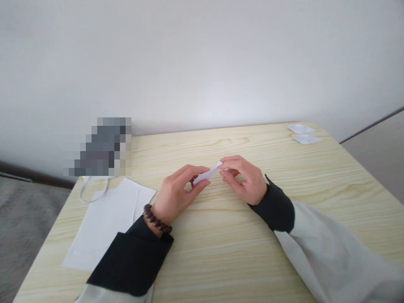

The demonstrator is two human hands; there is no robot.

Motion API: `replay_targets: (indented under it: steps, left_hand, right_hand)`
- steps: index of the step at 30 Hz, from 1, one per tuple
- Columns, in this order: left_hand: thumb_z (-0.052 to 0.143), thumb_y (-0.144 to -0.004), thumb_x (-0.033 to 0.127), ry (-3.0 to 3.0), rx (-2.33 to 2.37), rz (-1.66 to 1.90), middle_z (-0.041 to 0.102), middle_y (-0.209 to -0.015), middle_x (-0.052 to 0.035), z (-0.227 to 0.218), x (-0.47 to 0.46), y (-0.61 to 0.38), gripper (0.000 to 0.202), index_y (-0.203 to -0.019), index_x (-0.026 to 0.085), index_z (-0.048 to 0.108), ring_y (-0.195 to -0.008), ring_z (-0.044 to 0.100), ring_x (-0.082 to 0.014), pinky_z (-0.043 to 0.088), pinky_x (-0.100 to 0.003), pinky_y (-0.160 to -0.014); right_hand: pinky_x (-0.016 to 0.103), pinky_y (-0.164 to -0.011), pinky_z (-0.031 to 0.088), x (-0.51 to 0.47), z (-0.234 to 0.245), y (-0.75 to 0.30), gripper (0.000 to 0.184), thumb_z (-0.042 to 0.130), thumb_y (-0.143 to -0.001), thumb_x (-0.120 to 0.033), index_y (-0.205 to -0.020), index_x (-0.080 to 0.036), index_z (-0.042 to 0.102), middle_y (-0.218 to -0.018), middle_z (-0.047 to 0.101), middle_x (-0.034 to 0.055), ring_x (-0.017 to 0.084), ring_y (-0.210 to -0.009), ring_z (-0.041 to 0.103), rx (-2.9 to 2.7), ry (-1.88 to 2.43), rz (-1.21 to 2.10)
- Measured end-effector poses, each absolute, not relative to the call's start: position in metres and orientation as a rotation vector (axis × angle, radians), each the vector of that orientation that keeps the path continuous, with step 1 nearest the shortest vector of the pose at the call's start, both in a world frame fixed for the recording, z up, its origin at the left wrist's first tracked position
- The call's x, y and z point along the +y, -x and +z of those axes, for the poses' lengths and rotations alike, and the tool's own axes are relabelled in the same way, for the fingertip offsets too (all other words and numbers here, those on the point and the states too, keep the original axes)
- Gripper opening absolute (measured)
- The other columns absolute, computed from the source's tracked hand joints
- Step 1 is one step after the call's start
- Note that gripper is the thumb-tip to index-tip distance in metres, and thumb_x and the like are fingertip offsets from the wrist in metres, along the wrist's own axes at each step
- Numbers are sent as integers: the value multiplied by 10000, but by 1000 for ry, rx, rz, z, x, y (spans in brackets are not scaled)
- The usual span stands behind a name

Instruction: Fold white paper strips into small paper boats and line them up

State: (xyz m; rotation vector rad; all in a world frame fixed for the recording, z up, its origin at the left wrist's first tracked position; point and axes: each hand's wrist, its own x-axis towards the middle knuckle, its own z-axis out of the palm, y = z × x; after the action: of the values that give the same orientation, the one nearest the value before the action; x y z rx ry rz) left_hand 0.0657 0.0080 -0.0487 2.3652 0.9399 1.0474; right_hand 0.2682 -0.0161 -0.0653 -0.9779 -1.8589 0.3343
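My left hand (178,189), with a dark bead bracelet at the wrist, pinches a small folded piece of white paper (206,174) between thumb and fingers. The paper is held up off the table, slanting toward its narrow right end. At that end, my right hand (243,179) has its fingers curled in, with fingertips on the paper's tip. Loose white paper sheets (107,223) lie overlapping under and beside my left forearm. Two folded white paper pieces (299,128), pointed at the right, rest at the table's far right corner.
A pale wood-grain table (221,252) stands against a white wall (202,63). At its back left is a dark object (101,147), blurred out by pixels, with a thin white loop or cable (82,195) beside it. Grey floor (28,235) shows past the left edge.
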Motion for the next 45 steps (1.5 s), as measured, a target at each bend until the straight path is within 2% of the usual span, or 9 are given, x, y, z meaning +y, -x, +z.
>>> replay_targets:
  steps: [5,12,15,21,25,29,34,38,45]
  left_hand:
    - [649,-782,221,-1848,878,900,669,-953,-63,-51,5,-68,321,-1090,166,576,-751,626,-139,525,-243,-649]
    - [620,-771,237,-1513,845,701,631,-882,-43,-45,3,-70,258,-1010,184,539,-605,575,-113,483,-208,-483]
    - [609,-773,239,-1513,876,660,596,-818,-10,-43,3,-71,256,-1011,194,525,-533,525,-86,449,-184,-419]
    - [585,-778,225,-1603,849,596,545,-685,27,-42,2,-69,228,-997,197,526,-472,456,-73,388,-174,-385]
    - [581,-772,224,-1652,846,569,524,-667,35,-40,1,-69,203,-967,178,548,-482,450,-75,383,-182,-407]
    - [577,-803,279,-1705,895,610,581,-701,13,-39,0,-72,166,-924,166,587,-537,481,-89,390,-193,-457]
    - [591,-811,320,-1786,997,694,652,-766,-11,-40,1,-74,188,-908,164,634,-579,527,-106,407,-205,-495]
    - [609,-801,297,-1855,1024,764,683,-830,-34,-40,2,-73,182,-909,160,661,-720,603,-155,465,-242,-603]
    - [616,-812,244,-1959,987,853,699,-870,-29,-41,3,-72,154,-929,183,694,-783,623,-152,471,-261,-705]
  right_hand:
    - [215,-581,537,-18,-66,-268,143,510,-876,-169,-999,-209,571,-1003,643,57,107,-736,613,-1910,988,376]
    - [223,-582,544,-19,-66,-268,152,535,-869,-198,-1017,-217,562,-988,652,48,101,-688,610,-1912,980,395]
    - [228,-592,543,-19,-66,-268,161,536,-868,-192,-1024,-220,563,-976,657,48,117,-737,621,-1906,973,370]
    - [240,-613,539,-19,-66,-269,157,510,-883,-193,-1020,-219,582,-964,666,58,140,-812,632,-1943,972,341]
    - [234,-602,538,-19,-65,-268,133,519,-881,-202,-998,-211,580,-935,668,53,130,-776,627,-1927,981,365]
    - [229,-584,525,-19,-64,-267,115,523,-878,-206,-978,-211,581,-922,671,49,124,-739,624,-1938,965,367]
    - [216,-538,484,-19,-66,-268,107,538,-876,-211,-977,-222,571,-901,678,29,84,-574,573,-1934,997,258]
    - [203,-548,477,-20,-65,-269,114,543,-872,-179,-962,-231,588,-870,695,22,95,-642,619,-1967,977,159]
    - [200,-550,484,-21,-63,-268,146,546,-870,-162,-973,-234,621,-886,724,17,101,-678,656,-2005,1004,120]
